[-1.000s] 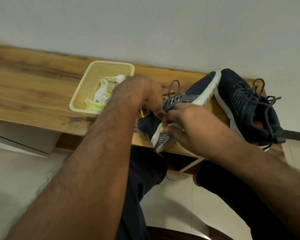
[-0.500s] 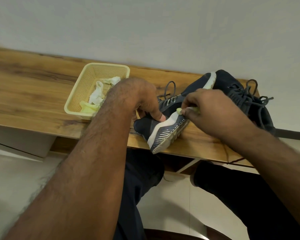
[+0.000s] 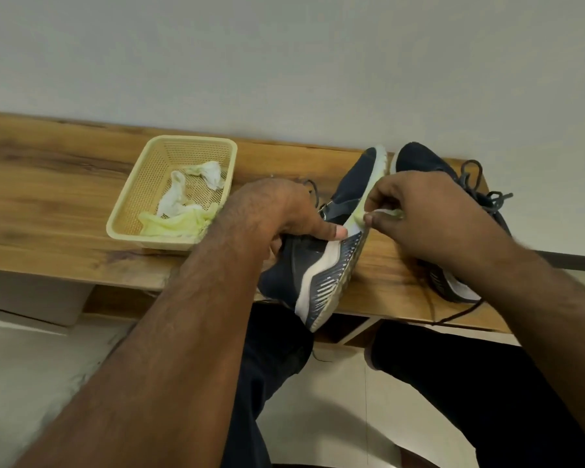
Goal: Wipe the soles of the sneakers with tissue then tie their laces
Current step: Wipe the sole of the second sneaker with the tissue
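Note:
A dark navy sneaker (image 3: 321, 275) with a white and grey sole lies tipped on its side on the wooden bench (image 3: 48, 204). My left hand (image 3: 284, 211) grips its upper, thumb pressed on the sole's white edge. My right hand (image 3: 423, 214) pinches a small pale yellow-green tissue (image 3: 384, 214) against the sole's rim at mid-length. The second navy sneaker (image 3: 429, 163) stands behind my right hand, mostly hidden, its dark laces (image 3: 487, 194) loose.
A yellow plastic basket (image 3: 132, 211) holding crumpled white and yellow-green tissues (image 3: 179, 211) sits on the bench left of my hands. A pale wall runs behind the bench. My dark-trousered legs are under the bench's front edge, above a light floor.
My right hand has slid the tissue along the sole away from the heel end toward the toe. The left hand keeps its grip on the sneaker.

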